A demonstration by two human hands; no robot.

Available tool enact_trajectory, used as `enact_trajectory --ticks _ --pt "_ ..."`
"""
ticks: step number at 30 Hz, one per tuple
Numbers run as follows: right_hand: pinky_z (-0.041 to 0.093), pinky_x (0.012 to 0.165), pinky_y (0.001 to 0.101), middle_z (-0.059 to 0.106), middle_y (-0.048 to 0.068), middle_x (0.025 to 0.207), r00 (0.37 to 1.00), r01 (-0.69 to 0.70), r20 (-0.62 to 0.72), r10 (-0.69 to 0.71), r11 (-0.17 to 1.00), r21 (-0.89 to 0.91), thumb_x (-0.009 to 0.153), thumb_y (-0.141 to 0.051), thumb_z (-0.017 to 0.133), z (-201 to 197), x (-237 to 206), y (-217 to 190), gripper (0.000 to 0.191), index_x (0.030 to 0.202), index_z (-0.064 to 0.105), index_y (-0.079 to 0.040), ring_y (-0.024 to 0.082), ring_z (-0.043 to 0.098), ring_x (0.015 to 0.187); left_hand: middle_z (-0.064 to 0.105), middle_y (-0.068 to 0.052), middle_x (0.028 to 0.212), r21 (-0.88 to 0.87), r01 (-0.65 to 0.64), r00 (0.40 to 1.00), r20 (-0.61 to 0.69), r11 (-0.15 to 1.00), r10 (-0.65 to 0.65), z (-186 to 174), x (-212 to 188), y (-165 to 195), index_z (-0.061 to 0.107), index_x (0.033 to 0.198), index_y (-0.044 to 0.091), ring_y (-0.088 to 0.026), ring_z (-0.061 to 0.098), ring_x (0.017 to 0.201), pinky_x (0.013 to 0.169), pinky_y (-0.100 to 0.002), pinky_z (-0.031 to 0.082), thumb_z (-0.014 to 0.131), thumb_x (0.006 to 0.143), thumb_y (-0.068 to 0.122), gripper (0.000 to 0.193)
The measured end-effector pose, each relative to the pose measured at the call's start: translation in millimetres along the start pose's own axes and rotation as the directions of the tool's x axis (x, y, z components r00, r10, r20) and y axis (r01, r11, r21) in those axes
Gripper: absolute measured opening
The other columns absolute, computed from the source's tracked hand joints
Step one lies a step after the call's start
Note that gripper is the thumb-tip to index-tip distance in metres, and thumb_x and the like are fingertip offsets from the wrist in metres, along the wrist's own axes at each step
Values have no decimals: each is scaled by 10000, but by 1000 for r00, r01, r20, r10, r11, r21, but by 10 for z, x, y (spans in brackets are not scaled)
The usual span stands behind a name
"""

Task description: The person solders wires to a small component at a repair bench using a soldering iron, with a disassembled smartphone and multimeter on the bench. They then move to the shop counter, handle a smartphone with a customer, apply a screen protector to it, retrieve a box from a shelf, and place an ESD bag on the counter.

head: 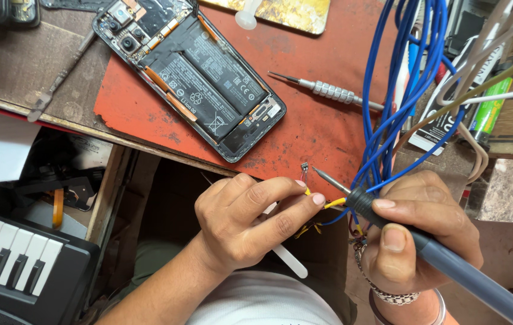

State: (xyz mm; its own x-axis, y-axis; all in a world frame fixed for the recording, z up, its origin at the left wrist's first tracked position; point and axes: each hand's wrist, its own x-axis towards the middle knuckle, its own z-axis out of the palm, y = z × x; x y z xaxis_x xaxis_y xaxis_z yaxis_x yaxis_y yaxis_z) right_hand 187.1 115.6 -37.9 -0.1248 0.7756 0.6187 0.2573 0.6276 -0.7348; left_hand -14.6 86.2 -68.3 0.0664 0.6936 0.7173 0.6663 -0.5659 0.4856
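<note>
1. Fingers of the left hand (241,225) pinch shut on a thin yellow wire (315,209), holding its bare end up with a tiny component (304,167) at the tip, just over the near edge of the red mat (310,129).
2. Fingers of the right hand (416,232) wrap closed around a soldering iron (389,225), thumb on top of its grey-blue handle, the dark collar just past the fingertips.
3. Its pointed metal tip sits just beside the small component, close but apparently not quite touching; I cannot tell for certain.
4. A white plastic stick (286,259) pokes out under the left palm, held against the hand or resting below it; which one is unclear.
5. A bundle of blue wires (398,90) hangs down past the right hand, crossing the mat.
6. Farther up the mat lies an opened phone (193,75), back cover off, battery and camera modules exposed, well apart from both hands.
7. A small screwdriver (329,90) lies on the mat between the phone and the blue wires.
8. Judging from this, the step in hand is soldering the wire end to the small part; the next move calls for a steady, brief touch of the tip on the joint while the left fingers keep the wire from shifting.
</note>
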Motion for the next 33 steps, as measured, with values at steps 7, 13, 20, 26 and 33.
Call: enact_trajectory --ticks 7,13,20,26,33 --pt "454 587 233 618 68 700 996 39 -86 -33 997 72 1021 -214 636 30 19 48 223 1028 605 6 139 585 594 670 43 1046 -3 -5 1000 -5 1000 5 -15 35 15 771 1184 212 -116 580 731 596 -264 482 761 882 151 308" --pt "456 590 238 614 65 732 989 50 -141 -33 992 117 1008 -211 649 22 12 54 221 1029 627 8 141 583 617 680 36 1057 -7 -5 1000 -21 1000 5 -34 94 51 770 1171 207 -126 595 736 589 -273 473 768 855 130 325" --pt "439 630 258 607 73 773 983 101 -169 -77 985 139 1024 -206 659 10 36 62 217 1053 640 8 153 570 669 623 48 951 -19 18 998 -53 1000 -19 -43 145 127 779 1135 230 -123 556 671 553 -279 453 783 768 77 397" --pt "434 687 262 618 85 837 985 91 -162 -61 979 180 1018 -172 637 -12 51 -24 191 1041 657 17 159 559 734 615 34 923 11 -3 998 -61 1000 3 -119 174 226 765 1187 217 -157 563 678 578 -309 472 750 745 20 484" --pt "402 644 232 603 42 846 986 95 -149 -68 978 184 987 -111 632 -53 46 -94 144 1024 675 21 103 512 693 623 4 888 -4 1 993 -120 1000 -1 -374 106 459 733 1061 163 -197 635 735 614 -340 515 766 763 -5 343"
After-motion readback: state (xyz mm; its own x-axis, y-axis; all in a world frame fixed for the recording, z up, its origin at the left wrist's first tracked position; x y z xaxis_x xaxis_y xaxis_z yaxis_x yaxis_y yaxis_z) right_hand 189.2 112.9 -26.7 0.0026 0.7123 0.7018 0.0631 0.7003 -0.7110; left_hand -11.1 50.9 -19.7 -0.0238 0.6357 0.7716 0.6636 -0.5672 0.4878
